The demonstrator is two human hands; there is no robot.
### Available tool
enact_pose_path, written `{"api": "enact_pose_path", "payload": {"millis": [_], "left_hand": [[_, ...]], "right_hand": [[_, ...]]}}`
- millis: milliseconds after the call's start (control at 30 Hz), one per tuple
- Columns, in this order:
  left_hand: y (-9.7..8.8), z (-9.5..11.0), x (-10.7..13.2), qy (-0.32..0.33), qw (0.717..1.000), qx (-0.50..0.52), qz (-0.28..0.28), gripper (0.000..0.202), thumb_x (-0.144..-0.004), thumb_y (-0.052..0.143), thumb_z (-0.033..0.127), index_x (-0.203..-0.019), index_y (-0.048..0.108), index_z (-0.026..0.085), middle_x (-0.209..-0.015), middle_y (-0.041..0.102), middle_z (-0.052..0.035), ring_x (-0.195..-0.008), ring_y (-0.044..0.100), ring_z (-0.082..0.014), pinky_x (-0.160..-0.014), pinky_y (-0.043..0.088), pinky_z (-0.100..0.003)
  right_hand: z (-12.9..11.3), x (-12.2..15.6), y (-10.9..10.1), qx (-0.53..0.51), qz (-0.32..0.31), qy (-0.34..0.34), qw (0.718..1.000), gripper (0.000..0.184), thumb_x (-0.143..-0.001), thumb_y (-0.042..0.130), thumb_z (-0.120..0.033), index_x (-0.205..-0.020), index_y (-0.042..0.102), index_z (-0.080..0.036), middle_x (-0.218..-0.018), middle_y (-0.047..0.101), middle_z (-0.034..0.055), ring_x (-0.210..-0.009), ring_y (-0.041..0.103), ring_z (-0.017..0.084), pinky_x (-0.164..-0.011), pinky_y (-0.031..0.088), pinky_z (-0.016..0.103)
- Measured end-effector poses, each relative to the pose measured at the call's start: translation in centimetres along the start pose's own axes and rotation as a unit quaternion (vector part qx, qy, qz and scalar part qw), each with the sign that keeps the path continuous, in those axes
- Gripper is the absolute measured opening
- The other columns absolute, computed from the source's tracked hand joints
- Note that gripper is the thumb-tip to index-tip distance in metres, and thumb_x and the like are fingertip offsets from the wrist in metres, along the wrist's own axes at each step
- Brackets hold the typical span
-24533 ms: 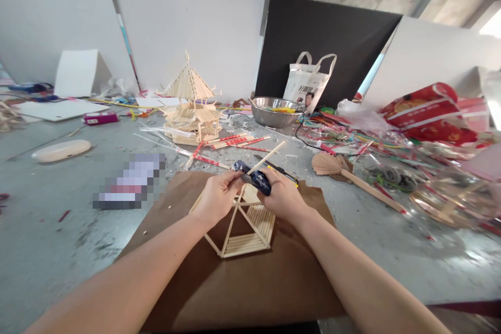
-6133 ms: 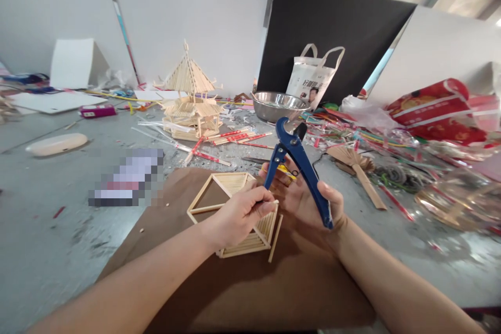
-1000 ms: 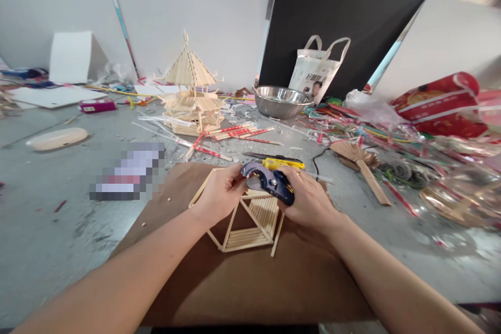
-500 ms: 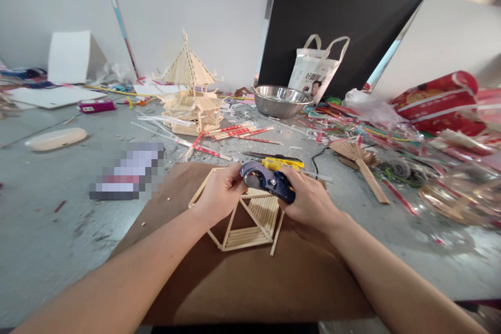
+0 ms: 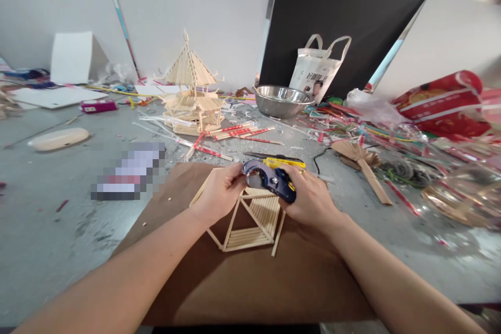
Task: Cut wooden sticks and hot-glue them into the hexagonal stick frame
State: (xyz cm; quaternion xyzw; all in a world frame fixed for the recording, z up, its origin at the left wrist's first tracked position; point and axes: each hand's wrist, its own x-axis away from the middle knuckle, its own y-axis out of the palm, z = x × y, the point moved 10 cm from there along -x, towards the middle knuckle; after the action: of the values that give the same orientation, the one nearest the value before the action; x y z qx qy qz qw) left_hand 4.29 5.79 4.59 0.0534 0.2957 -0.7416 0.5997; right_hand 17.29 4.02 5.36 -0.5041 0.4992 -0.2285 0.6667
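My right hand (image 5: 309,193) is closed round the handles of a dark blue pipe cutter (image 5: 270,178), whose curved jaw points left. Beside that jaw, my left hand (image 5: 219,188) is closed in a pinch; what its fingers hold, if anything, is hidden. Below both hands lies a frame of pale wooden sticks (image 5: 250,244), with two of its triangular sections filled by rows of sticks. A loose-looking stick (image 5: 277,237) lies along its right side. Brown paper (image 5: 250,287) is spread underneath.
A stick-built pagoda (image 5: 191,94) stands at the back, with red-wrapped sticks (image 5: 238,130) in front. Behind the cutter lie a yellow-handled tool (image 5: 274,163) and a steel bowl (image 5: 282,102). A blurred-out phone-like object (image 5: 129,172) is on the left; wrappers and scraps clutter the right.
The whole view has shifted very slightly. Both hands and the pipe cutter keep nearly the same pose over the stick frame.
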Motion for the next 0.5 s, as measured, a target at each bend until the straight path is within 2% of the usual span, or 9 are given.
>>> {"api": "enact_pose_path", "payload": {"millis": [500], "left_hand": [[0.12, 0.17, 0.06, 0.009, 1.0, 0.002, -0.009, 0.013, -0.075, 0.043, 0.019, -0.07, 0.054, 0.014, -0.06, 0.046, 0.0026, -0.058, 0.042, -0.0082, -0.055, 0.035, -0.018]], "right_hand": [[-0.15, 0.13, 0.31, -0.017, -0.024, -0.002, 1.0, 0.044, -0.064, 0.051, -0.029, -0.106, 0.044, -0.016, -0.095, 0.059, 0.0103, -0.082, 0.055, 0.024, -0.07, 0.04, 0.034]]}}
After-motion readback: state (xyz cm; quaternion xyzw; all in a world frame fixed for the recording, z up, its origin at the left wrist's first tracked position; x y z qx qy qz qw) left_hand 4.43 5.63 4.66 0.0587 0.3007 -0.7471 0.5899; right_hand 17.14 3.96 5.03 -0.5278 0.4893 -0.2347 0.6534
